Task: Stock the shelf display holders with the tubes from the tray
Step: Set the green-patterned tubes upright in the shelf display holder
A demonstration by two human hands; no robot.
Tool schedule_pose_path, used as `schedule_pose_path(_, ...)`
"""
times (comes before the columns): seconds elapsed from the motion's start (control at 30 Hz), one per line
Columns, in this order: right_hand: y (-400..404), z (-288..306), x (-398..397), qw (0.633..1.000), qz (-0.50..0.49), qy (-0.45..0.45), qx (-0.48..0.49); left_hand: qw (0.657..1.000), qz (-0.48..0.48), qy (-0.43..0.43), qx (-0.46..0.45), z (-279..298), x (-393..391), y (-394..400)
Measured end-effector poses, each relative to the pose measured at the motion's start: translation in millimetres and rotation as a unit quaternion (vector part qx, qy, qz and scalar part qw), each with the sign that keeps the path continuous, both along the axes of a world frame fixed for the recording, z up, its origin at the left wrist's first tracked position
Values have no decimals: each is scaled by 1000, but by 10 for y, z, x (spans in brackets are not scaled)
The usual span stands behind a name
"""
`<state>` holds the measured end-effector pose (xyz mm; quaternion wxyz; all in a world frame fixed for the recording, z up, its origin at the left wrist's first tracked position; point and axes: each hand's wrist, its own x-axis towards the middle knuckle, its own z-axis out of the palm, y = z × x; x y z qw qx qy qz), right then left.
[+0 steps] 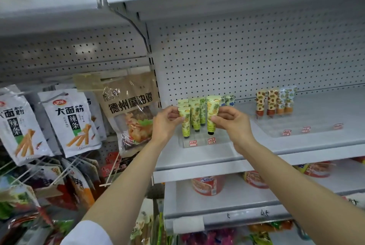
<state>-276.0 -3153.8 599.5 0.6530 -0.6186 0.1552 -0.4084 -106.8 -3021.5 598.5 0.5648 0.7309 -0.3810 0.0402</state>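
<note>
Both hands at the green tubes on the white shelf, mid-frame.

The left hand (167, 121) pinches the front green tube (185, 124) of the left row, which stands cap-down in the clear holder (201, 142). The right hand (230, 120) has fingers curled round another green tube (213, 113), held upright with its black cap just above the holder. More tubes (275, 102), orange and pale, stand in a second holder at right of the shelf (296, 146). Snack bags (69, 122) hang at left.
</note>
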Motion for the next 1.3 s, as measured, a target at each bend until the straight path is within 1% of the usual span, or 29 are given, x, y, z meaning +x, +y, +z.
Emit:
schedule_pose_path(0.37,-65,-19,598,997,-21,61,-50,999,-27,19,-6,-22,65,-1)
schedule_pose_path(0.7,-87,-182,709,978,-38,163,-122,998,-24,48,-24,-73,60,29)
schedule_pose_path(1.0,-117,-120,686,965,-9,194,-175,999,-12,39,-9,-96,29,25)
schedule_pose_path(1.3,-135,-155,636,962,-5,201,-186,1000,-14,20,9,-171,18,44)
